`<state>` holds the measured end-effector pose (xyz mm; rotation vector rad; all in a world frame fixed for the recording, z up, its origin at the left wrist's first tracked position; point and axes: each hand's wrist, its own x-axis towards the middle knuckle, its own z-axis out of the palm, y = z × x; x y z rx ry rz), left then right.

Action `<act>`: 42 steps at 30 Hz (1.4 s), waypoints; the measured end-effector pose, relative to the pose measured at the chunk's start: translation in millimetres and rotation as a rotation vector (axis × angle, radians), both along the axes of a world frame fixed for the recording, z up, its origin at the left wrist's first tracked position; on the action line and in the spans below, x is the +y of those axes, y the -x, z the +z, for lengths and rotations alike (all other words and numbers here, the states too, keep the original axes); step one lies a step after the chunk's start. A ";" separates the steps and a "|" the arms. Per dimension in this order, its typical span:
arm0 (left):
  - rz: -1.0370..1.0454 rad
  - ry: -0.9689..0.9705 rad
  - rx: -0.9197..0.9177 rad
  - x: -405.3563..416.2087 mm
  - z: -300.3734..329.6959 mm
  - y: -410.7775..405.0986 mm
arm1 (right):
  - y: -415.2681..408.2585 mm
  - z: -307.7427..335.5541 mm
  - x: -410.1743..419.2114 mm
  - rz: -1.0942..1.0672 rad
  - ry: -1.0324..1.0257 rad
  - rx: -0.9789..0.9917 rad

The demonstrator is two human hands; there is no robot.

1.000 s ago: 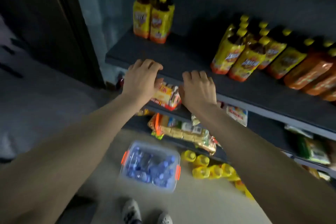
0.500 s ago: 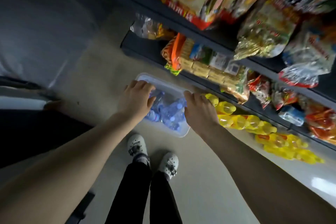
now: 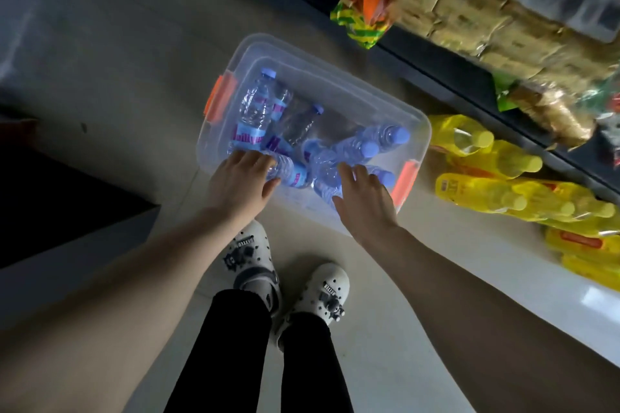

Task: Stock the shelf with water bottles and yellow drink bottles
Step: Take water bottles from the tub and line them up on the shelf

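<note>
We see a clear rectangular plastic tub with orange latches on the pale floor, holding crinkly blue-capped water bottles, left hand and right hand spread loose over them, yellow shrink-wrapped drink bottles beside it.

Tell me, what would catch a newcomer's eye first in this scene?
Probably the clear plastic bin on the floor, holding water bottles, with the left hand and right hand reaching into its near end. Next, the bright yellow drink bottles lying on the floor to its right, below the snack shelves.
</note>
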<state>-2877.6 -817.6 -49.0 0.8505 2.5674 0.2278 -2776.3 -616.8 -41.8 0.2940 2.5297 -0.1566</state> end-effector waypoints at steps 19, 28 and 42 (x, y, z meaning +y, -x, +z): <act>-0.017 0.054 0.040 3.5 -83.4 4.5 | 13.8 -77.3 -16.3 -0.358 0.209 0.013; -0.185 0.178 -0.216 -19.5 -38.4 8.8 | 29.1 14.1 6.7 -0.349 0.254 0.039; -0.299 0.527 -0.339 8.8 228.1 55.3 | 42.3 337.1 84.1 -0.356 0.361 0.421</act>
